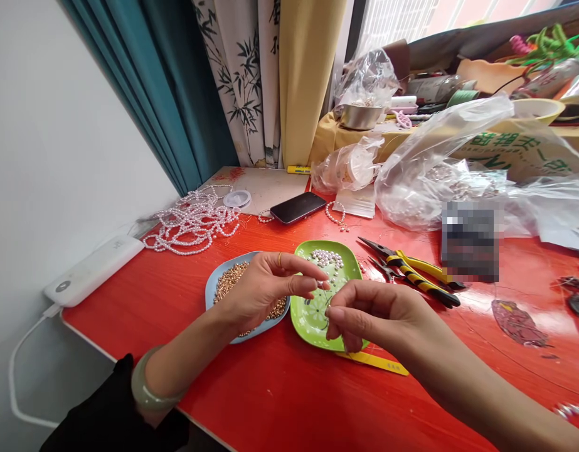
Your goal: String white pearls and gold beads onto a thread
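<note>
My left hand (pixel 275 284), with a ring and a pale green bangle (pixel 152 383), is closed in a pinch. A small pale bead shows at its fingertips. My right hand (pixel 371 314) also pinches, on a thin thread (pixel 329 298) that runs up toward the left fingertips. Both hands hover over a green plate (pixel 301 326) with loose white pearl beads (pixel 327 258) at its far side. Partly hidden by my left hand and wrist is a blue plate (pixel 211 280) of gold-coloured beads (pixel 230 279).
Yellow-and-black pliers (pixel 418 276) lie right of the plates. Behind are a phone (pixel 298 207), a beaded bracelet (pixel 335 213) and heaped pearl strands (pixel 192 223). A yellow strip (pixel 378 363) touches the green plate. Plastic bags (pixel 425 176) crowd the back right; a white power bank (pixel 96 270) sits left.
</note>
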Demonstrator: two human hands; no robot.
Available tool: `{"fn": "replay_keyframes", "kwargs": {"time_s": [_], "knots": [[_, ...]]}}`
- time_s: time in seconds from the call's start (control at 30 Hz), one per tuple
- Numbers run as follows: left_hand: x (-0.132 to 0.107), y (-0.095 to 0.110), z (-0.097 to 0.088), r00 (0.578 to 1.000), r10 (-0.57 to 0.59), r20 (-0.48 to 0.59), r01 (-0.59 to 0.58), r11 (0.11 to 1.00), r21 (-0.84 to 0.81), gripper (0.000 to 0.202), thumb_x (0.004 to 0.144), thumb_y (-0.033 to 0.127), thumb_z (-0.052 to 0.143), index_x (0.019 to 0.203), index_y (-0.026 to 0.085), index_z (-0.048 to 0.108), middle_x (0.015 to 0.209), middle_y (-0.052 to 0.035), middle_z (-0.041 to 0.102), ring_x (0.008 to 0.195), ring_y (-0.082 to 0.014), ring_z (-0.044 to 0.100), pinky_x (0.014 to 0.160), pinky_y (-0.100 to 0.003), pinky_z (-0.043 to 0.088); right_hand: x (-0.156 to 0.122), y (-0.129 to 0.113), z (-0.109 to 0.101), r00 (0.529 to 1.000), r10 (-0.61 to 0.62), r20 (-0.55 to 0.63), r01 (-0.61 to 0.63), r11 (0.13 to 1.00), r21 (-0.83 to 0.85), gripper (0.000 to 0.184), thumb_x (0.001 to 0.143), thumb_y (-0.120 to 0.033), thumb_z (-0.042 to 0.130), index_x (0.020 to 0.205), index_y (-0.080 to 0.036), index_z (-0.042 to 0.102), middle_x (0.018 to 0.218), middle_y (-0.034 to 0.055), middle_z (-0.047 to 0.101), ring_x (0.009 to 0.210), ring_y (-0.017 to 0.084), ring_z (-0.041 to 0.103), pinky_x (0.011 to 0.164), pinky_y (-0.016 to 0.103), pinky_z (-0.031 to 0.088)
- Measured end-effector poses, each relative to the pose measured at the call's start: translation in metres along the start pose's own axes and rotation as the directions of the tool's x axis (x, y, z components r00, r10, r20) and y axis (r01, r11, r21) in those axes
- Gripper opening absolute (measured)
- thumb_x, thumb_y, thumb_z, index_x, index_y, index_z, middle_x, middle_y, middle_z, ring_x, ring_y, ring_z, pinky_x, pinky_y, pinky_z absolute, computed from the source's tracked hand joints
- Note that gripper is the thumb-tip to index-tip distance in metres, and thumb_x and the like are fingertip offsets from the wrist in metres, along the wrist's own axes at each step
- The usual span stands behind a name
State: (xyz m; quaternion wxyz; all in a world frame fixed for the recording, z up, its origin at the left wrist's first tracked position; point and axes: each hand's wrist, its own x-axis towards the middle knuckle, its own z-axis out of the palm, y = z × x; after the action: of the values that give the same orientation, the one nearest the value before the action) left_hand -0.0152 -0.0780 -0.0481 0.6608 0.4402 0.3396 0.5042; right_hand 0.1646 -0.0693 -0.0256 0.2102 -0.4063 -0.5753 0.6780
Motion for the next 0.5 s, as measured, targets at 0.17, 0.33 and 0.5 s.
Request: {"fn": "replay_keyframes", "kwargs": {"time_s": [0.17,0.33,0.5], "knots": [[0.0010,-0.0013,0.0003,1.000,-0.001,-0.001,0.001,1.000,0.005,0.009,0.069,0.012,0.072,0.070,0.020,0.074,0.070,0.0006,0.070,0.067,-0.0073,0.061,0.060,-0.015,0.048,0.0012,-0.0019,0.0006,1.000,-0.005,0.004,0.005,1.000,0.007,0.017,0.069,-0.032,0.064,0.062,-0.017,0.060,0.054,-0.0031,0.055,0.050,0.008,0.048,0.047,0.020,0.034],[0.0008,-0.0019,0.0009,1.000,-0.029,0.001,0.029,1.000,-0.004,0.010,0.067,0.011,0.074,0.073,0.019,0.073,0.068,0.0012,0.069,0.065,-0.0073,0.060,0.060,-0.016,0.047,-0.0001,-0.0032,0.0008,1.000,-0.027,0.000,0.027,1.000,0.011,0.016,0.069,-0.030,0.064,0.061,-0.018,0.060,0.053,-0.0031,0.055,0.050,0.008,0.048,0.049,0.020,0.037],[0.0007,-0.0009,-0.0001,1.000,-0.021,0.007,0.020,0.999,0.035,0.007,0.066,0.013,0.074,0.070,0.016,0.070,0.067,0.0012,0.066,0.064,-0.0079,0.057,0.062,-0.019,0.044,0.0007,-0.0019,0.0000,0.999,-0.044,0.003,0.044,0.999,0.010,0.014,0.072,-0.028,0.063,0.063,-0.018,0.061,0.055,-0.0029,0.056,0.051,0.008,0.049,0.049,0.019,0.039]]}}
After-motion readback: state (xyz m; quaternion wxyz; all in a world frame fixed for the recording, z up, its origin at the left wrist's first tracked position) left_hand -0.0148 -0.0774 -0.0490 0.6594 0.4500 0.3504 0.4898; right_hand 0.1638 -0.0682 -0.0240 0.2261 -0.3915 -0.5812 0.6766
